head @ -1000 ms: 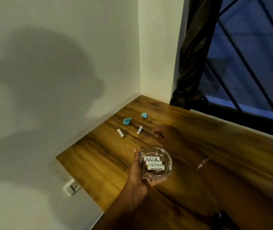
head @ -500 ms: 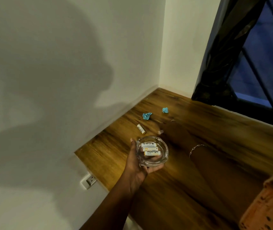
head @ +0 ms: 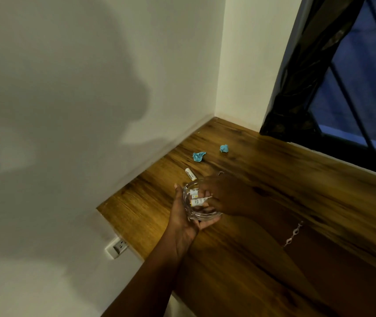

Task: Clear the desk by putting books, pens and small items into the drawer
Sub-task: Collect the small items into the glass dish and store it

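Note:
My left hand [head: 182, 216] grips a clear glass dish [head: 199, 212] from below and holds it just above the wooden desk [head: 273, 202]. Several white batteries lie in the dish. My right hand [head: 222, 193] reaches over the dish from the right and pinches a white battery [head: 199, 201] at its rim. Another white battery [head: 190, 174] lies on the desk just beyond the dish. Two crumpled blue scraps [head: 198, 156] [head: 224, 148] lie farther back near the corner.
White walls close the desk on the left and at the back corner. A dark curtain [head: 301, 88] and a barred window [head: 365, 76] stand at the right. A wall socket [head: 117, 247] sits below the desk's left edge.
My right hand picked one battery off the desk and brought it back over the dish. My left hand kept hold of the dish. One loose battery is left on the desk.

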`<state>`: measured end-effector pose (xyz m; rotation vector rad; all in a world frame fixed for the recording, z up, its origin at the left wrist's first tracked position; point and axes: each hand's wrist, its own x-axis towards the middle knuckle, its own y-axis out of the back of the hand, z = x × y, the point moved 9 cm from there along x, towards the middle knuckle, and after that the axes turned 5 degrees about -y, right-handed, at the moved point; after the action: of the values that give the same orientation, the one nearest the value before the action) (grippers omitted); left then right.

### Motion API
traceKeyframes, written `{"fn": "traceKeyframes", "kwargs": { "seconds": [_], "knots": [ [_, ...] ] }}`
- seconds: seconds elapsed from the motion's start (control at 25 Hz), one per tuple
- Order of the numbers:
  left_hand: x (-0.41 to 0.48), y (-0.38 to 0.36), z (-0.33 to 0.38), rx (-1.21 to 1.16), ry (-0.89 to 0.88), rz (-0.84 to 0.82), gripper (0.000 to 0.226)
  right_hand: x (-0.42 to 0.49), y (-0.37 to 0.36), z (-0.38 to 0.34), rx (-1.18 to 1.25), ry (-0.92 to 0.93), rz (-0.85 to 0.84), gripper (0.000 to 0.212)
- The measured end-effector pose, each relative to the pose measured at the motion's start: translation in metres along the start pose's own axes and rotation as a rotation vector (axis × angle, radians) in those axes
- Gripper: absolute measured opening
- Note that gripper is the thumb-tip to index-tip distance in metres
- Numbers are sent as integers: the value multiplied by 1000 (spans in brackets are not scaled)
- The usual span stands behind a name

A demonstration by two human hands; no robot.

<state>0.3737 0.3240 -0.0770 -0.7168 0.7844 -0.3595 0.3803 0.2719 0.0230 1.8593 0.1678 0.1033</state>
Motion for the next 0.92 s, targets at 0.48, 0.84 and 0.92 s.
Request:
{"fn": "traceKeyframes", "kwargs": {
  "seconds": [0.48,0.84,0.92],
  "knots": [
    [-2,17,12,40,-7,12,74,87,-32,36,52,-106,-99,38],
    [-6,28,12,57,3,25,72,83,-27,46,114,-278,123,12],
    [-6,28,11,43,5,28,71,70,-13,55,212,-383,184,7]
  ]
}}
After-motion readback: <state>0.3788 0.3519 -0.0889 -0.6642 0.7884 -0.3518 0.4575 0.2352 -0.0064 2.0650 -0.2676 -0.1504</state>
